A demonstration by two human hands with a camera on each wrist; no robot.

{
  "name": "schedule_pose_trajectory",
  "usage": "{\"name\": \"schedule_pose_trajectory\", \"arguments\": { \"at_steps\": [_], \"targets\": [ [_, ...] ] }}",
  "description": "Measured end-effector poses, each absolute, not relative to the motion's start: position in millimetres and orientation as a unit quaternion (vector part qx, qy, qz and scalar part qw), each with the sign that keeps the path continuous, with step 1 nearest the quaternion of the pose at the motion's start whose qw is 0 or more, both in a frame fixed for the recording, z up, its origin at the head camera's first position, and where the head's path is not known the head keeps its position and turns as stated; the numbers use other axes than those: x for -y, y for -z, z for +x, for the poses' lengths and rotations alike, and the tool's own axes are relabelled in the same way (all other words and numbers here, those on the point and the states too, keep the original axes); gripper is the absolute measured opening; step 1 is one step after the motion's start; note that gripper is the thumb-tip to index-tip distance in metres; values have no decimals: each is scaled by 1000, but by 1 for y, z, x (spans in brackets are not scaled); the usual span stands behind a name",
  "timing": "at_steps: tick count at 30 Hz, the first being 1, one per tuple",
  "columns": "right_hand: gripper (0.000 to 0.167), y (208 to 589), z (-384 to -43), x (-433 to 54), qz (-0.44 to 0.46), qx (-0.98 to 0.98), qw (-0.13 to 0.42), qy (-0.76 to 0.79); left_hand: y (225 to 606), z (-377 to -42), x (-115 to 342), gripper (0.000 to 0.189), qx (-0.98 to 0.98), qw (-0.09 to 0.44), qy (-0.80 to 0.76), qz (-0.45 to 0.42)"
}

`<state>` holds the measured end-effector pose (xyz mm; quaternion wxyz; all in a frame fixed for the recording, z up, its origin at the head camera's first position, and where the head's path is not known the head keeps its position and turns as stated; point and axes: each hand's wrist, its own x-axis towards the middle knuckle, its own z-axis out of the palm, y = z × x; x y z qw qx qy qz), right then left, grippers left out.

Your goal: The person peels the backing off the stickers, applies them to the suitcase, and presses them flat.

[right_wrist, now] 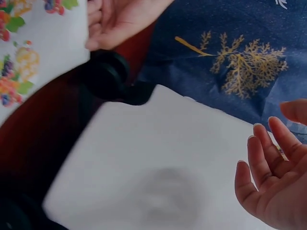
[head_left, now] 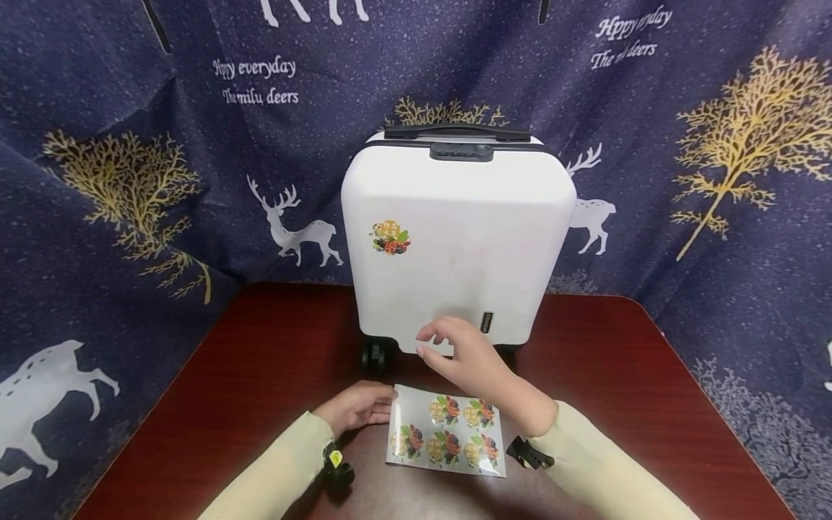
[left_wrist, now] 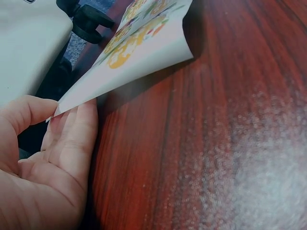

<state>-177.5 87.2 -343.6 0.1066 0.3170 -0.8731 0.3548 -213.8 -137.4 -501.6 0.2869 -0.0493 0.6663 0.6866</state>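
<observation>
My left hand (head_left: 362, 408) pinches the left edge of a white sticker sheet (head_left: 419, 404) between thumb and fingers, as the left wrist view shows. The sheet carries several fruit stickers (head_left: 444, 448), and its upper left part is bare. In the left wrist view the sheet's near edge (left_wrist: 129, 84) is bent up above the table. My right hand (head_left: 464, 354) is in front of the lower part of a white suitcase (head_left: 455, 253), thumb and fingers apart with nothing between them. One fruit sticker (head_left: 390, 238) sits on the suitcase's upper left front.
The suitcase stands upright on a dark red wooden table (head_left: 279, 347), its black wheel (head_left: 373, 355) at the lower left. A black handle (head_left: 458, 132) and a lock (head_left: 461, 152) top it. Behind hangs a blue cloth (head_left: 286, 144) with deer and trees.
</observation>
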Motion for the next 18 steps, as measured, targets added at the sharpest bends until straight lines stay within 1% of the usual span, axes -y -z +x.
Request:
{"name": "schedule_pose_trajectory", "arguments": {
  "at_steps": [10, 18],
  "targets": [
    [10, 378, -179, -99, 304, 871, 78, -379, 499, -212, 137, 14, -675, 288, -677, -47],
    [15, 397, -179, -105, 291, 879, 65, -372, 500, -213, 137, 7, -678, 284, -675, -54]
  ]
}}
